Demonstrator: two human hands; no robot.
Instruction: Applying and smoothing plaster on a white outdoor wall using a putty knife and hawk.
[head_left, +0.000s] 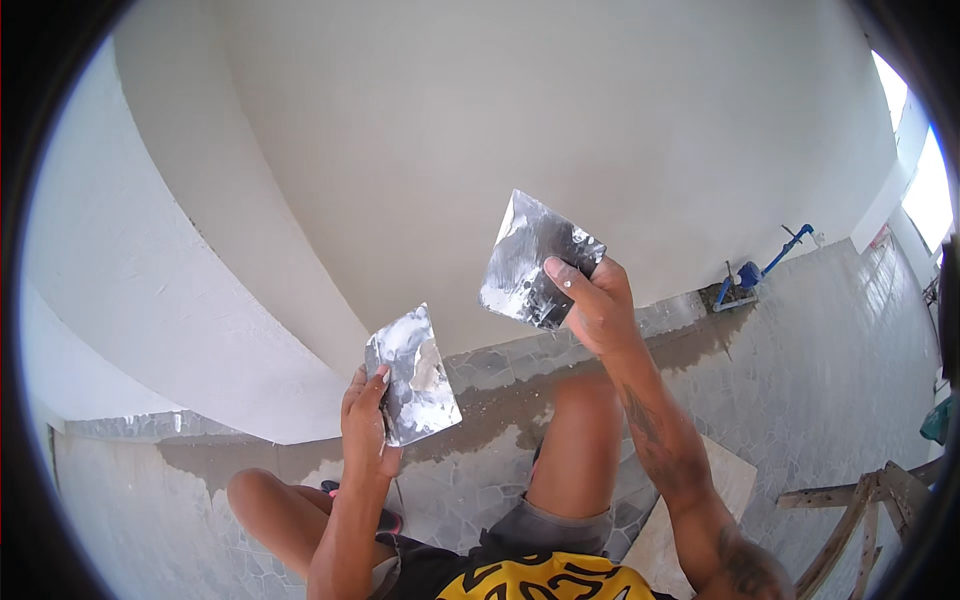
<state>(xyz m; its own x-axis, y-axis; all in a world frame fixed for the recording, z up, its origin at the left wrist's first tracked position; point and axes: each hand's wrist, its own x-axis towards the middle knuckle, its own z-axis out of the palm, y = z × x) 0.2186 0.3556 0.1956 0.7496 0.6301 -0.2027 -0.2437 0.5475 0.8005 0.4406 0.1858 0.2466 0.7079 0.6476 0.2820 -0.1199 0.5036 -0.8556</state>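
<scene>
My left hand (366, 420) grips a flat metal putty knife (408, 385) by its edge, thumb on the near face. A lump of pale putty sticks to that blade. Higher and to the right, my right hand (600, 305) is closed round a second, wider putty knife (530, 262), its thumb pressed on the dark part of the plate. White smears cover both blades. The two tools are apart from each other. Both are held in front of a smooth off-white wall (560, 120), and I cannot tell whether the right blade touches it.
White wall ledges (190, 290) curve down on the left. Blue pipes with a valve (750, 275) stick out at the wall's foot. A wet-looking grey strip (480, 410) runs along the stone-patterned floor (820, 370). At the lower right stands a wooden trestle (860, 500).
</scene>
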